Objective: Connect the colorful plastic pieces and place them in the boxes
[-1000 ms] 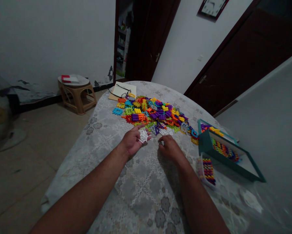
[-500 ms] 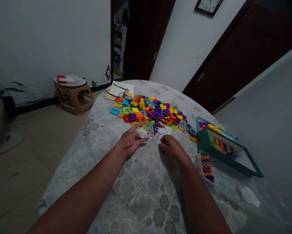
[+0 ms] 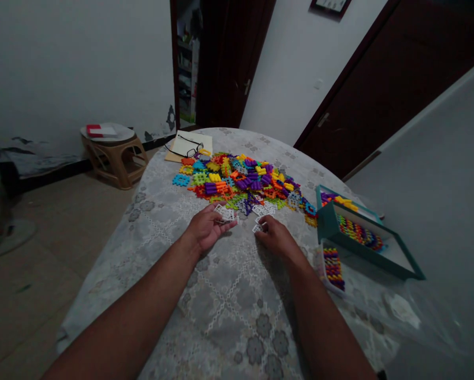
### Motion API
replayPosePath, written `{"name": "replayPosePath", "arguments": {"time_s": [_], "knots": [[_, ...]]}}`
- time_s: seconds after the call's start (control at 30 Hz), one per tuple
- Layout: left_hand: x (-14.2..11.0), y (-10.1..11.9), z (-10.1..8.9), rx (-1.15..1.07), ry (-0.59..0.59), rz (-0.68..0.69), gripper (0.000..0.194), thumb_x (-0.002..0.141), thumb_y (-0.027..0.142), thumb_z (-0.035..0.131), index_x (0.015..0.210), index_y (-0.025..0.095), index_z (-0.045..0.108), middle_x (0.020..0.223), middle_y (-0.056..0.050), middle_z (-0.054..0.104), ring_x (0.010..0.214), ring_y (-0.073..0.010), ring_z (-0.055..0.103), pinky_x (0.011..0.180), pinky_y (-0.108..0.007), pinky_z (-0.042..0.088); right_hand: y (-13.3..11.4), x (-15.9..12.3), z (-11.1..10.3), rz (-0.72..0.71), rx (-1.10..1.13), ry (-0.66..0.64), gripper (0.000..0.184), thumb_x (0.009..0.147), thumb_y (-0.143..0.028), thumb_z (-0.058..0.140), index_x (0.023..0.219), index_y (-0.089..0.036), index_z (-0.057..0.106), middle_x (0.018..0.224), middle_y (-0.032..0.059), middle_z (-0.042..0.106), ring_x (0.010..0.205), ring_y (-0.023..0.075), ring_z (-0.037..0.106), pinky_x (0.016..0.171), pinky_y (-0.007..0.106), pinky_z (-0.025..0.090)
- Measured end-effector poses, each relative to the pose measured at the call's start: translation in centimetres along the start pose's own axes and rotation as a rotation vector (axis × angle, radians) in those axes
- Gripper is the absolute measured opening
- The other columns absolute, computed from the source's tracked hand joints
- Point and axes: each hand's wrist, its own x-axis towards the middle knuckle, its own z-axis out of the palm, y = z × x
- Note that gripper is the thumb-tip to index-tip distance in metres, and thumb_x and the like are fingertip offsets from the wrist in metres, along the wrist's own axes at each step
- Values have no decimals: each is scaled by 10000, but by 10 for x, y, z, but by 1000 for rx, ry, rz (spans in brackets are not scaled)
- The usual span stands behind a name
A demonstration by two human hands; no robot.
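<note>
A heap of colourful plastic interlocking pieces lies on a round table with a grey patterned cloth. My left hand rests palm up at the heap's near edge, fingers curled round white pieces. My right hand lies beside it, palm down, its fingertips pinching a small white piece. More white pieces sit just beyond the two hands.
A teal box with coloured pieces stands at the right, a clear tray of pieces next to it. Glasses on a notepad lie at the table's far side. A plastic stool stands on the floor at left.
My right hand has drawn a small white piece out from the heap's edge toward me. The left hand keeps hold of its white pieces; the view has shifted slightly.
</note>
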Motion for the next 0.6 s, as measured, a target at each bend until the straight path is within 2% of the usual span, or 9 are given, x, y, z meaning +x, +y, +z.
{"name": "replayPosePath", "arguments": {"time_s": [0.1,0.2,0.27,0.37,0.47,0.6], "knots": [[0,1,1,7,6,-1,584,682,-83,559,1201,151,688,1061,-170,742,898,-276,788,814,-449,710,4,0,1,-5,132,19,306,830,-270,707,1133,-226,688,849,-6,679,749,174,608,645,252,416],[0,1,1,-3,-4,-16,586,680,-82,567,1208,138,693,1084,-186,735,907,-283,787,801,-443,711,4,1,1,-13,299,23,180,824,-338,699,957,-217,710,768,-14,641,698,162,570,600,244,392],[-1,0,1,-16,-18,-40,557,701,-60,589,1207,146,699,1111,-187,731,922,-278,782,797,-433,713,-1,3,1,19,455,38,203,820,-405,718,879,-212,696,711,-20,611,633,148,530,558,242,371],[-2,-1,1,-12,-43,-51,507,723,-26,608,1188,153,708,1107,-179,730,934,-267,768,795,-418,717,-17,3,3,89,753,74,304,791,-495,774,876,-228,654,621,-56,543,536,128,462,499,238,330],[-5,-2,2,5,-85,-42,548,680,-49,580,1171,152,716,1117,-174,739,976,-266,758,827,-415,718,-41,2,11,107,980,74,357,762,-518,807,870,-247,603,571,-85,499,492,115,424,470,230,293],[-9,-4,5,38,-93,-39,605,615,-74,530,1141,138,741,1089,-151,748,955,-235,750,873,-407,712,-65,1,29,57,983,30,327,772,-490,802,855,-239,611,596,-74,533,494,106,415,478,232,295]]}}
